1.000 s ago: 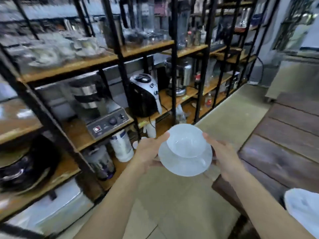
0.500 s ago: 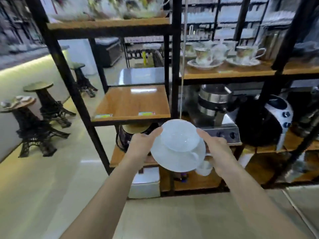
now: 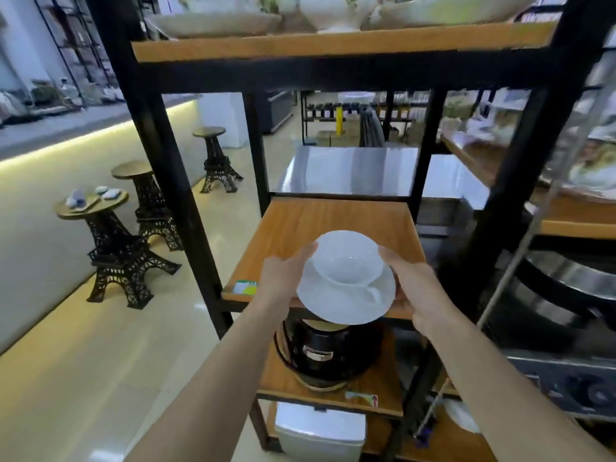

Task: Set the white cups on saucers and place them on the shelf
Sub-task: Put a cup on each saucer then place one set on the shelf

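Cup (image 3: 348, 260) on saucer (image 3: 343, 301), gripped by our left hand (image 3: 283, 278) and right hand (image 3: 411, 283), hovers over the shelf (image 3: 333, 216); next we lower it level.

cup (image 3: 348, 261) on saucer (image 3: 346, 303), seemingly above shelf (image 3: 300, 225) front

A plain white cup (image 3: 348, 258) stands upright and empty on a white saucer (image 3: 345, 300), its handle pointing to the near right. The saucer is round and tilts slightly toward the near side. The pair is held in the air over the near edge of a bare wooden shelf (image 3: 333, 218) with a black frame.
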`<state>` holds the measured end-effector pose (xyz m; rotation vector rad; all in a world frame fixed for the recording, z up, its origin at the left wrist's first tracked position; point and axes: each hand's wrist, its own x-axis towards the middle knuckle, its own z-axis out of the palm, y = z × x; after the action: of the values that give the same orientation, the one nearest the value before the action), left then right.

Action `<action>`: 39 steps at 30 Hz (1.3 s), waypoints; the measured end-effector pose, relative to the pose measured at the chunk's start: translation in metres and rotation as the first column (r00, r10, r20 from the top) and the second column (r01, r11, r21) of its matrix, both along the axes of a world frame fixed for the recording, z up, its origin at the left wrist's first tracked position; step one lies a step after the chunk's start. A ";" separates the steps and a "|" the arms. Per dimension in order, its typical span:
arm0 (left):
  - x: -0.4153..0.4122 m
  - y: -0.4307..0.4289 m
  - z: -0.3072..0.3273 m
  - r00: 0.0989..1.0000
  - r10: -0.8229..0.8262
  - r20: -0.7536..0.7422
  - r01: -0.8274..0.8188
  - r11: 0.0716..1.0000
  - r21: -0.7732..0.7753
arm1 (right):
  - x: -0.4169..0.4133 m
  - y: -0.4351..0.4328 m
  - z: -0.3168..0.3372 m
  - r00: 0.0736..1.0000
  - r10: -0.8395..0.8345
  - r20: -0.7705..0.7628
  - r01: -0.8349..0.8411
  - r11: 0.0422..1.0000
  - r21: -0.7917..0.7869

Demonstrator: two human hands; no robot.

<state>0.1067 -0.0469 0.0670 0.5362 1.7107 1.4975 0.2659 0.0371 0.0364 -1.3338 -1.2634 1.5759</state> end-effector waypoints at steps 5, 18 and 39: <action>-0.053 0.054 -0.017 0.999 -0.026 0.043 0.029 0.998 -0.061 | -0.056 0.053 -0.019 0.999 -0.011 0.035 0.012 0.999 -0.034; -0.139 0.147 -0.052 0.997 -0.079 -0.018 0.077 0.991 -0.111 | -0.139 0.112 -0.044 0.983 -0.158 0.088 0.170 0.973 -0.157; -0.169 0.179 -0.050 0.953 -0.130 -0.272 0.057 0.964 -0.262 | -0.156 0.124 -0.039 0.916 -0.080 0.394 0.090 0.996 -0.007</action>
<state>-0.0625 0.1324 0.0170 0.7153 2.0330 1.1539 0.1104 0.1613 -0.0028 -1.7602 -1.4002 1.3046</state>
